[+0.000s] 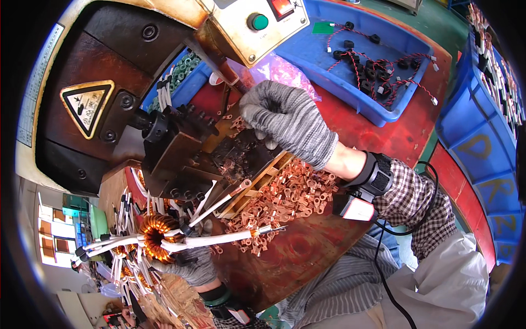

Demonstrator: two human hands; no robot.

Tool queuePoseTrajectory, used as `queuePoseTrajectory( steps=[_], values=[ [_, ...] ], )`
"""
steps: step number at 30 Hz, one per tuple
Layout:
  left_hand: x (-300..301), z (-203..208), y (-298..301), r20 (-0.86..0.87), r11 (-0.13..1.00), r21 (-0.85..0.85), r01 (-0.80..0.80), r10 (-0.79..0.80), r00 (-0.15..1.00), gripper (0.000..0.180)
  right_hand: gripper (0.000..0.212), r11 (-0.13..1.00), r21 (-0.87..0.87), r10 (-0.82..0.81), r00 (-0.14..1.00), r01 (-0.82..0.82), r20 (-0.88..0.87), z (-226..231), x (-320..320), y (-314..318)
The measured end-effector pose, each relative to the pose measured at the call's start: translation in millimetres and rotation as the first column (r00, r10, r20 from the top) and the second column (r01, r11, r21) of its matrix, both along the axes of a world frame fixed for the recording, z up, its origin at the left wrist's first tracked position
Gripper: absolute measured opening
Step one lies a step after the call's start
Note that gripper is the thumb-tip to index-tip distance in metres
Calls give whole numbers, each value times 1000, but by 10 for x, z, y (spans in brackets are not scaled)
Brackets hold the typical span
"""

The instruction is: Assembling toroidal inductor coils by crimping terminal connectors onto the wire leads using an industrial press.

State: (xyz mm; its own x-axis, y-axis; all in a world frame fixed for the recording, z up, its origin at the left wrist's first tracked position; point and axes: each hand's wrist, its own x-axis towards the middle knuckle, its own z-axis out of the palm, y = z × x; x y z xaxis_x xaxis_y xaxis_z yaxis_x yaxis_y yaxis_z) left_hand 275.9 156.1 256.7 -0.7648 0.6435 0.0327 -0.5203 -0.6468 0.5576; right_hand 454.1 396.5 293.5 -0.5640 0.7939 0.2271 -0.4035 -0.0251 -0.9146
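Note:
My left hand [193, 265], in a grey knitted glove, is closed round a toroidal coil [164, 223] wound with copper wire. White-sleeved leads [216, 239] stick out from the coil on both sides. One lead pointing right ends in a copper ring terminal [240, 188]; the lower one has a bare metallic end. My right hand [287, 122], gloved alike, hangs over the press tooling [235, 156] with thumb and fingers curled together. Whatever it pinches, if anything, is hidden. Loose copper terminals [293, 192] lie heaped below it, beside a wooden strip.
The press machine [101, 49] with a warning triangle stands at left, its control box [260, 35] above. A blue tray [356, 101] holds black parts with twisted wires. A tall blue crate [471, 118] stands at right. More coils with leads [129, 274] lie at lower left.

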Motion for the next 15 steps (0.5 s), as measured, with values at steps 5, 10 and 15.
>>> queuePoseTrajectory(
  steps=[5,10,15],
  values=[
    [42,9,75,-32,998,-53,20,-22,999,97,10,998,11,-68,995,69,-72,-8,-7,24],
    [73,0,55,-15,999,44,14,-13,1000,87,10,979,113,-154,978,171,-142,-7,54,-30],
    [-50,-26,-110,-154,917,251,311,-279,948,91,25,530,834,-248,969,151,-17,-37,129,-309]
  ],
)
